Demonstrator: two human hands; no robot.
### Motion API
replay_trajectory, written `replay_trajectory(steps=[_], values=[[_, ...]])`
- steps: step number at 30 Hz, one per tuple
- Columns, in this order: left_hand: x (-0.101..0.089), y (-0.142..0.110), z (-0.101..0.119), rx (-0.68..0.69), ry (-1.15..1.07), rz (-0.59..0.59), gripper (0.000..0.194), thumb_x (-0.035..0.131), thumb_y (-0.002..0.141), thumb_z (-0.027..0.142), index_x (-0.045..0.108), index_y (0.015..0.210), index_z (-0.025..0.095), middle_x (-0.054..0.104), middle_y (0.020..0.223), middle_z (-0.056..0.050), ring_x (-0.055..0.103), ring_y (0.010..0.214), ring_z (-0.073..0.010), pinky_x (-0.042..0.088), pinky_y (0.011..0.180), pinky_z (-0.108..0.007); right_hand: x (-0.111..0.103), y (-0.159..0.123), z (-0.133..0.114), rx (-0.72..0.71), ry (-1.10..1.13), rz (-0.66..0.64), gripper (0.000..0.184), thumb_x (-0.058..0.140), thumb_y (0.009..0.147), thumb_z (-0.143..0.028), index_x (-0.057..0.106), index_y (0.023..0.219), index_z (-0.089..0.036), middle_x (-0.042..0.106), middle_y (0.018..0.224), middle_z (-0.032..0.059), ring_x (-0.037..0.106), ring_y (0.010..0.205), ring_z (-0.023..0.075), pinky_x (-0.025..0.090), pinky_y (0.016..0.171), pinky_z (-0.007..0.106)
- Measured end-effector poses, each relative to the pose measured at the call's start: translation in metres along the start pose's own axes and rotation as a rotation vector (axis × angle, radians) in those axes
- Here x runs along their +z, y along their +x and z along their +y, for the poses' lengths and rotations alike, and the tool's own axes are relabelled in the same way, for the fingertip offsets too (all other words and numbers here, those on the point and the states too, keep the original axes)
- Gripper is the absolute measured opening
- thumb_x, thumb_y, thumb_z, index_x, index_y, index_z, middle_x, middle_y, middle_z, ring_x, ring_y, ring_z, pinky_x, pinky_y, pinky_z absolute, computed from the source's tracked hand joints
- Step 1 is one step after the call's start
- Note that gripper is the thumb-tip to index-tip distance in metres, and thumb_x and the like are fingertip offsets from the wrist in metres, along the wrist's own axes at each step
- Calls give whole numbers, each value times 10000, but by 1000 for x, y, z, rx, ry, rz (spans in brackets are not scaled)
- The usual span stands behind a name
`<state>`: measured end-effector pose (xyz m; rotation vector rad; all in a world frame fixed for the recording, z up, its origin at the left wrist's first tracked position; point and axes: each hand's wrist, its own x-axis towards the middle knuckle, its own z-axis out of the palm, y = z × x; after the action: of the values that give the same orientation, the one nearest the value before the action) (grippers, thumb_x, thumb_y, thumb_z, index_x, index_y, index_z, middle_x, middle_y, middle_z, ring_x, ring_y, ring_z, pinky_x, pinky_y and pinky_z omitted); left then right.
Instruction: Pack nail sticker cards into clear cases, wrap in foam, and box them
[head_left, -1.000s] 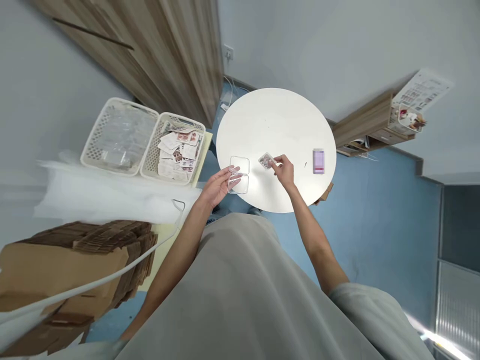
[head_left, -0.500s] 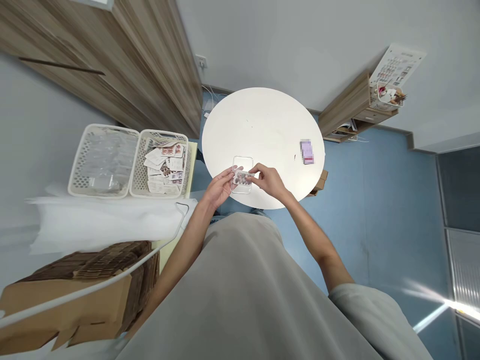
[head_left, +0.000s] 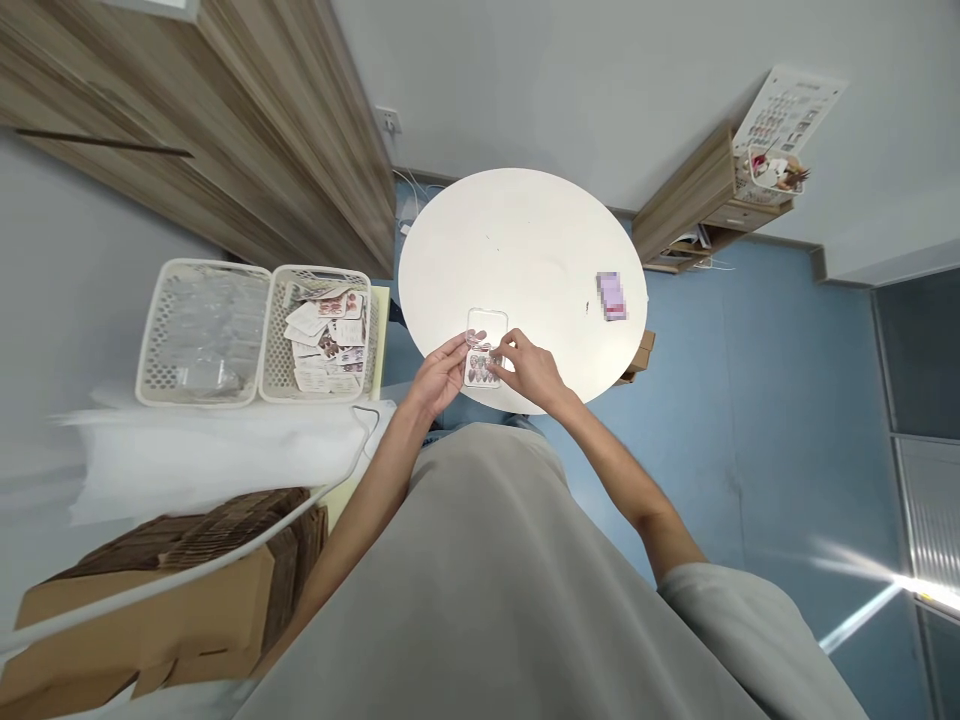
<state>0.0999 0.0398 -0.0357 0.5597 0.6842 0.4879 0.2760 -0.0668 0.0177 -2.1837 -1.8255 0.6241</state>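
Note:
On the near part of the round white table (head_left: pixel 525 250), a clear plastic box (head_left: pixel 489 319) lies unfolded with its lid toward the far side. My left hand (head_left: pixel 441 376) holds the box by its left edge, thumb and fingers closed on it. A small card printed with oval nail shapes (head_left: pixel 480 371) sits in the near half of the box. At the card's right side, my right hand (head_left: pixel 535 370) pinches its upper edge; the fingertips cover that corner. Pinkish oval shapes (head_left: pixel 477 336) show by my left fingertips; whether they are loose or printed I cannot tell.
To the left stand two white baskets, one with clear plastic boxes (head_left: pixel 214 340) and one with printed cards (head_left: pixel 330 340). White wrapping sheet (head_left: pixel 225 440) and flattened cardboard (head_left: pixel 165 600) lie nearer. A blurred purple pack (head_left: pixel 612 296) rests at the table's right.
The card has come down from a tilted position above the box to lie in its near half. My right hand has shifted slightly down and right with it.

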Motion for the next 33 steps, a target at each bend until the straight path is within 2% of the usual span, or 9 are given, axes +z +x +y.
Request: replay_trajectory(steps=[5,7,10,13,17,20,23,27,33], values=[[-3,4,-3,20,4,13,431,817,937,212,746,1354,126,705,1507,-175,637,1447,-292,517,1227,-417,9,-1,-9,9,-107,-41,332,506,1167,-379,819,1187,-271,718,1286,83,706,915,190,412,646,297],[-5,5,-3,17,7,26,439,819,934,208,743,1357,118,723,1477,-180,646,1438,-291,516,1230,-415,9,-1,-9,20,-66,-18,316,536,1157,-383,833,1187,-280,744,1252,72,713,915,190,432,660,296],[-7,4,-1,1,9,39,452,812,932,190,736,1371,116,767,1399,-176,664,1418,-287,519,1232,-422,2,7,4,65,132,129,268,661,1096,-432,847,1209,-276,776,1204,70,719,898,195,498,731,311],[-6,3,0,-13,-3,40,444,807,938,194,738,1370,118,777,1379,-172,681,1396,-284,529,1221,-432,-5,27,27,183,406,322,320,746,1023,-505,867,1150,-237,808,1130,84,722,892,218,555,831,355],[-2,2,1,-44,2,27,429,805,948,207,745,1365,124,778,1379,-168,692,1382,-278,539,1209,-425,2,56,52,275,752,289,342,812,940,-542,873,996,-211,842,1086,85,741,975,248,570,895,378],[0,2,1,-50,9,39,413,799,950,201,749,1353,126,750,1437,-169,666,1419,-277,523,1228,-423,12,64,54,290,841,277,359,800,936,-564,864,959,-211,846,1072,76,728,946,232,561,885,375],[2,2,0,-47,9,45,393,789,957,204,752,1341,128,684,1535,-176,616,1479,-292,494,1259,-445,10,59,47,277,795,338,417,751,963,-625,862,976,-224,834,1057,67,679,847,201,547,825,366],[4,3,0,-39,-4,43,398,772,962,199,736,1355,146,642,1588,-173,584,1512,-305,471,1280,-481,-7,40,31,142,740,399,471,703,993,-679,869,999,-238,791,1008,61,623,787,176,540,789,350],[8,3,3,-44,-14,55,374,720,1002,273,732,1349,133,643,1582,-189,573,1520,-324,466,1283,-499,-12,-2,21,-6,807,317,430,768,965,-667,880,1069,-265,716,946,45,595,767,160,519,716,324]])
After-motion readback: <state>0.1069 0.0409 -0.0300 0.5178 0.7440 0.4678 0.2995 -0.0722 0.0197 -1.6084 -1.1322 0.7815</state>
